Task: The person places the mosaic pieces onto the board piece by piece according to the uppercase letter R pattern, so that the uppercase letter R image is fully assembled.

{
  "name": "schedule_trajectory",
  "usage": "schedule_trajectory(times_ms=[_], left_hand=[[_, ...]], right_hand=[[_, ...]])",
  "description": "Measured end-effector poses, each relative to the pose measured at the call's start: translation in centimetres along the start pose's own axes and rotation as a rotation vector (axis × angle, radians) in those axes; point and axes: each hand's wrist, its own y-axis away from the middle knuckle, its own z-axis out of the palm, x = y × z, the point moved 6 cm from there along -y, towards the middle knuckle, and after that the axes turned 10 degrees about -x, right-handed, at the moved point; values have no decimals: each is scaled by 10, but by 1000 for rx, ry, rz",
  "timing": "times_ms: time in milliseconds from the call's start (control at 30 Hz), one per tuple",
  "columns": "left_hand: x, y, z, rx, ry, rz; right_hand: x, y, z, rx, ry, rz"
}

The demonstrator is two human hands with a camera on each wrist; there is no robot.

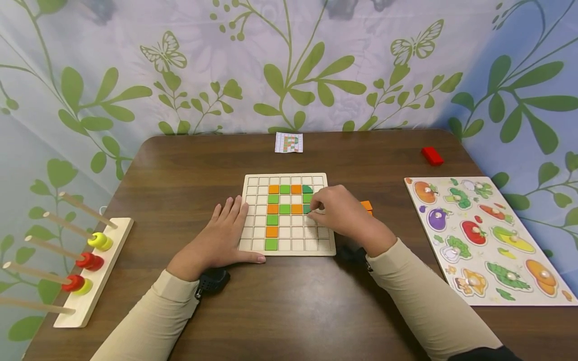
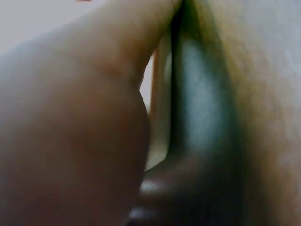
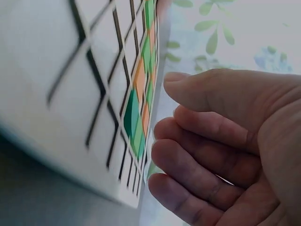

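Note:
A square wooden grid board [image 1: 325, 246] lies on the table with orange and green square tiles set in its cells. A dark green rounded tile [image 1: 307, 189] sits at the upper right of the pattern. My left hand [image 1: 221, 235] rests spread along the board's left edge, thumb at the front corner. Over the right part of the board is my right hand [image 1: 340, 210], its fingertips close beside a lower dark green tile [image 1: 306, 208]. In the right wrist view its fingers [image 3: 176, 150] are loosely bent, the thumb apart from them, with nothing between. The left wrist view is blurred.
Behind the board lies a small pattern card [image 1: 289, 143]. Orange blocks [image 1: 367, 205] are partly hidden by my right hand. A vegetable puzzle board [image 1: 487, 240] and a red block [image 1: 432, 156] lie right; a peg stand [image 1: 97, 273] with red and yellow beads stands left.

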Motion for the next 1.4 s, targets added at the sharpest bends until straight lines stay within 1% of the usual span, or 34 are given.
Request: schedule_trajectory(times_ms=[267,533,667,833,1000,1200,1400], left_hand=[[0,0,-1,0,3,1],[0,0,-1,2,7,-1],[-1,0,0,3,5,0],[-1,0,0,-2,-1,-5],[0,-1,-1,-3,-10,-7],[1,-2,-1,1,-10,-5],[-1,-2,1,5,-9,-6]], right_hand=[[37,9,-19,-19,-24,165],[68,18,-37,2,-27,251],[79,21,-38,-17,-37,310],[89,24,-38,-67,-41,406],[93,29,-40,-110,-34,476],[99,32,-38,-186,-27,511],[104,32,-36,-216,-15,524]])
